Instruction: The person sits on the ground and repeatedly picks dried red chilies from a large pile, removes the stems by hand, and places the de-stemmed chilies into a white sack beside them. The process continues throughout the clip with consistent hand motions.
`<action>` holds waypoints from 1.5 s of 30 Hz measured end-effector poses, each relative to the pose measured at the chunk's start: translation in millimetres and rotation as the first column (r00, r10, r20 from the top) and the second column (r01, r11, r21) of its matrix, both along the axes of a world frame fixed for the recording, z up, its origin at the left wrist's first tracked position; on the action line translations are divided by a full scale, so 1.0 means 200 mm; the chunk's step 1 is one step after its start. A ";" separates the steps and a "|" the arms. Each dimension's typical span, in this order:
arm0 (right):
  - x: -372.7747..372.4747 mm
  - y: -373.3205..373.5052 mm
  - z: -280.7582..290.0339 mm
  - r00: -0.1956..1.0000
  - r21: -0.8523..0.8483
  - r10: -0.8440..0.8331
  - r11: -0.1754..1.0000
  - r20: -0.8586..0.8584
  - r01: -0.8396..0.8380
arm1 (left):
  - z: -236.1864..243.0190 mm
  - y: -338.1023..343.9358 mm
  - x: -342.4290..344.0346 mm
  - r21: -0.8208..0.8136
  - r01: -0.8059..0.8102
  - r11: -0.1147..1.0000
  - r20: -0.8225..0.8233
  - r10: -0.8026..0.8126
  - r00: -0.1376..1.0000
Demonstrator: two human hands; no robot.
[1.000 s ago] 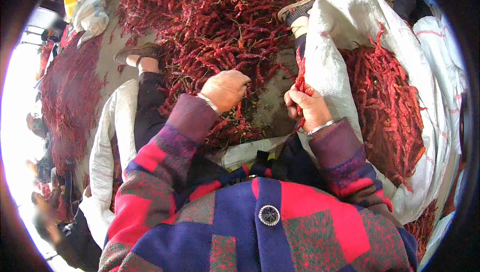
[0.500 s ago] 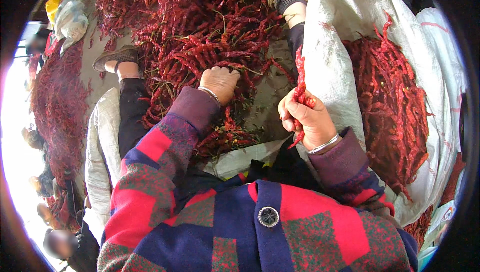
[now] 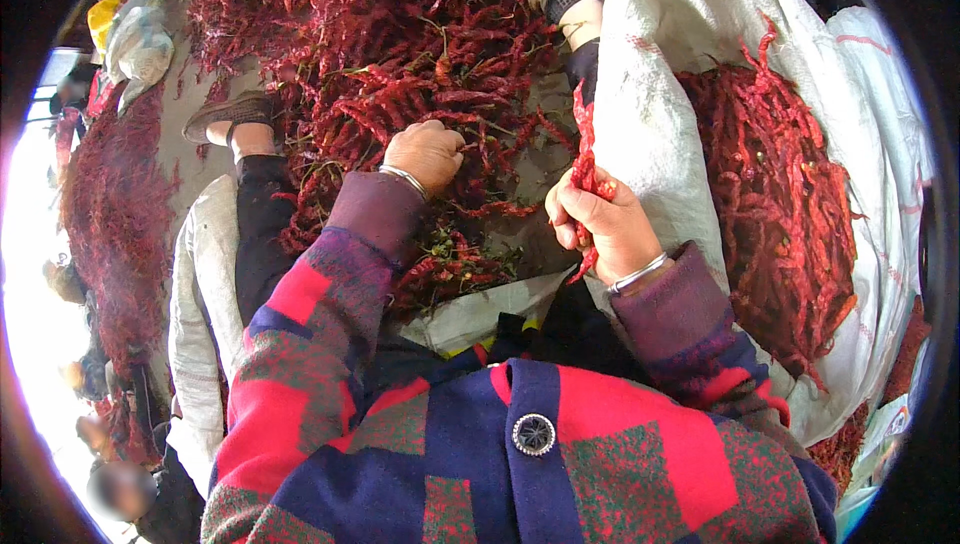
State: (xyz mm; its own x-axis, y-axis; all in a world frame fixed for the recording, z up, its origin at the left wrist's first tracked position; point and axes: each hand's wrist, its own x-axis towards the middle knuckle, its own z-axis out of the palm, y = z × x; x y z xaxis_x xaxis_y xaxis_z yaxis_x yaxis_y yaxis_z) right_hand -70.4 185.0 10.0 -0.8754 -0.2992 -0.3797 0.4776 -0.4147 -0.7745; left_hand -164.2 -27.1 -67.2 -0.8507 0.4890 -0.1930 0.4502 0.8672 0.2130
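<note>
My right hand (image 3: 602, 219) is closed round a small upright bunch of long, wrinkled red chillies (image 3: 585, 124). My left hand (image 3: 425, 156) is closed at the near part of the heap of red chillies (image 3: 420, 4), knuckles up; what its fingers hold is hidden. Right of my right hand stands an open white woven sack (image 3: 655, 124) with a rolled rim and many red chillies (image 3: 770, 224) inside.
My outstretched legs and shoes (image 3: 225, 124) flank the heap. A folded pale sack (image 3: 200, 274) lies at left; beyond are another chilli spread (image 3: 110, 224), plastic bags (image 3: 140, 49) and people (image 3: 120, 489) along the bright left edge. More white sacks (image 3: 875, 104) stand far right.
My left hand has moved slightly up and left into the heap, fingers still curled. My right hand still grips its chillies. The whole view has shifted a little.
</note>
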 end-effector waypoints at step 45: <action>0.17 -0.21 -0.08 0.982 -0.053 0.107 0.994 0.157 -0.100 | 0.59 -0.54 0.98 0.364 -0.554 0.749 0.058 0.576 0.816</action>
